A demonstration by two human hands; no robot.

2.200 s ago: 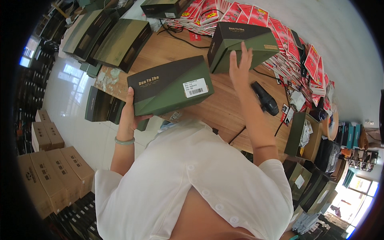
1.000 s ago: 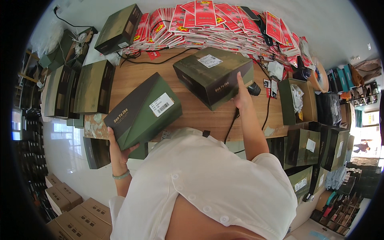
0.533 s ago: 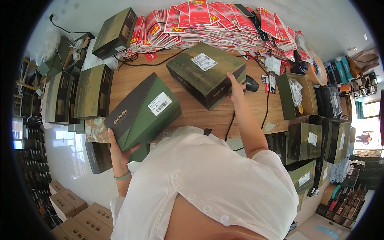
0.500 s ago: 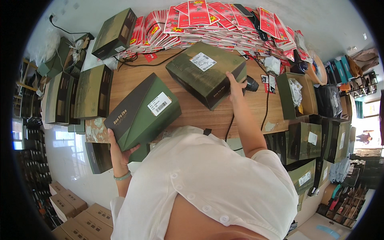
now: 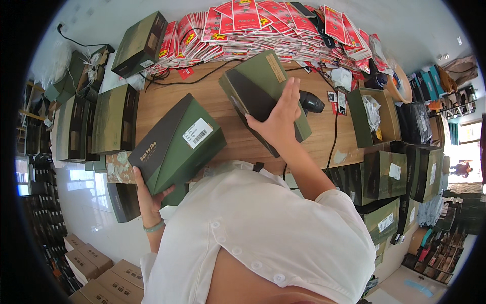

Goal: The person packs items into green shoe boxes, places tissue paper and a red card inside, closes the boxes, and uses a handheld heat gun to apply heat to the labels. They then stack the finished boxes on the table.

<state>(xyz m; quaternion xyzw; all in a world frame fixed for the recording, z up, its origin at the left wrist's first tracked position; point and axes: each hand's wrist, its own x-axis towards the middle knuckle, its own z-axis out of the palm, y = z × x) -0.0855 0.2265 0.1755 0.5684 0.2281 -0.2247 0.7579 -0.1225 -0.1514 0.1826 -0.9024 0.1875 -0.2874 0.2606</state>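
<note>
My left hand (image 5: 150, 198) grips the lower end of a dark green box with a white label (image 5: 177, 144), held tilted over the near left edge of the wooden table (image 5: 233, 137). My right hand (image 5: 279, 119) lies flat, fingers spread, on a second dark green box (image 5: 263, 96) that rests at an angle on the table's middle. A black handheld scanner (image 5: 310, 102) with a cable sits just right of that box.
Several red packets (image 5: 263, 25) are piled along the table's far edge. More green boxes stand at the far left (image 5: 139, 43), on shelves at left (image 5: 114, 119) and stacked at right (image 5: 390, 177). An open green box (image 5: 372, 116) sits at right. Brown cartons (image 5: 93, 268) lie on the floor.
The second box has turned on the table so its label end points away, and my right hand now lies flat on top. The left hand's box has lowered slightly.
</note>
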